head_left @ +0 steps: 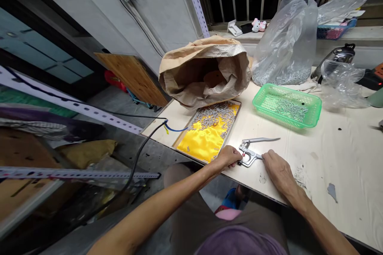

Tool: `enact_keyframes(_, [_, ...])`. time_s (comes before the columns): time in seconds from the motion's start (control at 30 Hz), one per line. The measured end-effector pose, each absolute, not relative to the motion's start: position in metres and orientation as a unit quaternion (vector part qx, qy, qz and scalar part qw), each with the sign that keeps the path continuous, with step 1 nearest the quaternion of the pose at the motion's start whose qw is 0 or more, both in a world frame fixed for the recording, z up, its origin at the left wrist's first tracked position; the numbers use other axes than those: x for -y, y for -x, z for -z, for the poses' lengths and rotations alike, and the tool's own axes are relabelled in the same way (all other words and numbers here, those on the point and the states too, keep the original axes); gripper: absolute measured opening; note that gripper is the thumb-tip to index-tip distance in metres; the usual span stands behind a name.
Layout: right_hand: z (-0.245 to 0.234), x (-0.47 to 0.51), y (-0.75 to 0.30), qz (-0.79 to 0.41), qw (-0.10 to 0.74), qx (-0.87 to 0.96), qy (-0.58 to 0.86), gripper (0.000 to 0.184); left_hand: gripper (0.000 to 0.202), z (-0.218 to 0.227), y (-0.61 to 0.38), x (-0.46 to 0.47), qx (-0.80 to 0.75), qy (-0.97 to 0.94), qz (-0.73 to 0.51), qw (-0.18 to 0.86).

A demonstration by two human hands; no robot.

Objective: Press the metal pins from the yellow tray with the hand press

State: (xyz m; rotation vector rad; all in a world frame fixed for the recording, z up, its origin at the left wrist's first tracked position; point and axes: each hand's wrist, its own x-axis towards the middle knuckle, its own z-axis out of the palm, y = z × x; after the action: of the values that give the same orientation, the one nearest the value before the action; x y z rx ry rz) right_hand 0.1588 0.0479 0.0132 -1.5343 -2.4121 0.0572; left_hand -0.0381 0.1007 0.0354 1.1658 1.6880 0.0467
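A silver pair of pliers (254,155) with a spring, like snap-fastener pliers, lies at the table's front edge with its handles spread. My right hand (277,169) is closed round the end of its lower handle. My left hand (229,157) is at the jaw end, fingers pinched together. Whatever is between those fingertips is too small to make out; a red bit and a black bit show by the jaw. Left of the pliers is a shallow tray (183,135) lined with yellow satin cloth (199,141), with many small metal pieces (214,115) heaped at its back.
A large open paper sack (203,71) leans over the tray's back. A green plastic basket (314,115) holds more metal pieces. Behind it stands a clear plastic bag (290,40) of metal pieces. A metal kettle (341,53) is at the back right. A black cable (140,147) crosses the table's left corner.
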Motion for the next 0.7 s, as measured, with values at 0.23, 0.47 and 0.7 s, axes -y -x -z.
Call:
enact_keyframes(0.23, [-0.018, -0.044, -0.157, 0.003, 0.108, 0.846, 0.522, 0.023, 0.02, -0.041, 0.04, -0.099, -0.682, -0.477, 0.042, 0.553])
enact_keyframes(0.47, [-0.02, -0.036, -0.156, 0.013, 0.089, 0.86, 0.503, 0.023, 0.027, -0.043, 0.043, -0.083, -0.662, -0.466, 0.043, 0.586])
enact_keyframes(0.7, [-0.025, -0.046, -0.168, -0.094, 0.128, 0.837, 0.524, 0.019, 0.019, -0.033, 0.047, -0.063, -0.655, -0.417, -0.004, 0.631])
